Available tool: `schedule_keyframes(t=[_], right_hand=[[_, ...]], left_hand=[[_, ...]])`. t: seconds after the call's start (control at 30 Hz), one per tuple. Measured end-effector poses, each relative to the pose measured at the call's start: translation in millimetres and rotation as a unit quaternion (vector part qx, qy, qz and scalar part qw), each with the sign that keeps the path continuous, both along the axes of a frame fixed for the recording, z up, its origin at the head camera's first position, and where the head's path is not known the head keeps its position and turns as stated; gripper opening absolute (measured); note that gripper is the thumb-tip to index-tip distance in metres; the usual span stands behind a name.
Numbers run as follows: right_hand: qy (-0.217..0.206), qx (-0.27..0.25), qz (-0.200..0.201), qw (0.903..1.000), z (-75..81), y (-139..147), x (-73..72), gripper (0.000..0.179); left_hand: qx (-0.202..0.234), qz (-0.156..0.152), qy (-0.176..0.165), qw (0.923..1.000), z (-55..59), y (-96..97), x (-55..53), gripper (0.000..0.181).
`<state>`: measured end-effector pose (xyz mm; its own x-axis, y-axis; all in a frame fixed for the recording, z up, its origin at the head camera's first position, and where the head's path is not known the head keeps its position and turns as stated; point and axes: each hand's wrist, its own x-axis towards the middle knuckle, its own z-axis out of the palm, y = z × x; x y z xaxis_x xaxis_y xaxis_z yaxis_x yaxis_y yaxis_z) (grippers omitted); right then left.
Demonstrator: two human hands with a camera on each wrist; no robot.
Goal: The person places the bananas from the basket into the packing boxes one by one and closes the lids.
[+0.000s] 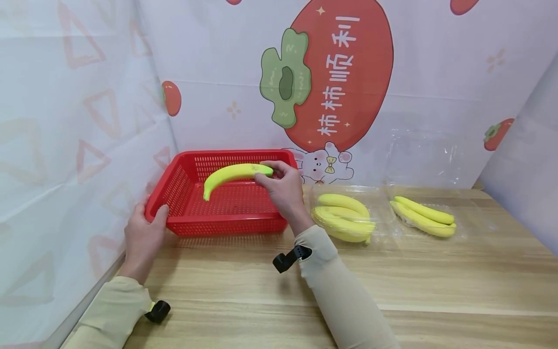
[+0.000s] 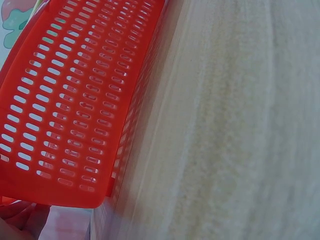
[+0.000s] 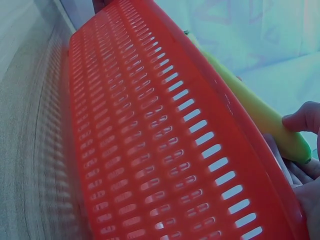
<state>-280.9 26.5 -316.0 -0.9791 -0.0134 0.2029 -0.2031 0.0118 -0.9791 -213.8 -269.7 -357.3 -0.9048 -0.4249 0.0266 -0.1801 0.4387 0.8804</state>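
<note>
Over the red plastic basket (image 1: 226,227), my right hand (image 1: 284,190) pinches a yellow banana (image 1: 231,173) by its green-tipped right end. The banana's other end points left and down, above the basket's floor. In the right wrist view the banana (image 3: 250,102) shows behind the basket's slotted wall (image 3: 145,125), between thumb and fingers. At the basket's near left corner, my left hand (image 1: 146,231) grips the rim, thumb on the near side. The left wrist view shows mostly the slotted wall (image 2: 65,110), with part of the left hand (image 2: 22,220) at the lower corner.
Right of the basket, a clear plastic box (image 1: 379,206) holds several bananas (image 1: 344,218). Further right, another clear box (image 1: 468,213) with its lid raised holds two bananas (image 1: 425,217). A printed cloth (image 1: 209,63) hangs behind the wooden table (image 1: 244,291) and along its left side.
</note>
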Motion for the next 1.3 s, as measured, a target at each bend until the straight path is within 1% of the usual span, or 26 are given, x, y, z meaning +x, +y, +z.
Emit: schedule_keyframes(t=[0.3, 0.47, 0.67, 0.8, 0.93, 1.2, 1.3], right_hand=[[0.026, 0.013, -0.011, 0.9995, -1.1, 0, 0.3, 0.041], [0.039, 0.007, -0.026, 0.9989, -0.8, 1, 0.7, 0.036], [0.031, 0.015, -0.041, 0.9986, 1.5, 6, 1.8, 0.035], [0.019, 0.018, -0.046, 0.9986, 3.3, 9, 2.3, 0.04], [0.018, 0.02, -0.051, 0.9983, 4.3, 12, 3.2, 0.042], [0.053, 0.056, -0.063, 0.9951, 3.2, 15, 5.4, 0.041], [0.058, 0.058, -0.073, 0.9939, 4.6, 17, 7.0, 0.042]], left_hand=[[0.002, 0.003, -0.002, 1.0, 1.0, 0.8, 0.3, 0.075], [0.002, 0.002, 0.0, 1.0, -1.5, -0.7, -0.6, 0.076], [0.002, 0.001, 0.001, 1.0, -2.3, -1.5, -1.4, 0.077], [-0.001, 0.001, 0.001, 1.0, -2.7, -2.0, -1.8, 0.076], [-0.004, -0.001, 0.001, 1.0, -1.9, -0.5, -1.7, 0.076], [-0.001, -0.002, -0.002, 1.0, -2.4, -1.7, -1.2, 0.075], [-0.002, -0.003, -0.007, 1.0, -2.6, -2.9, -1.3, 0.076]])
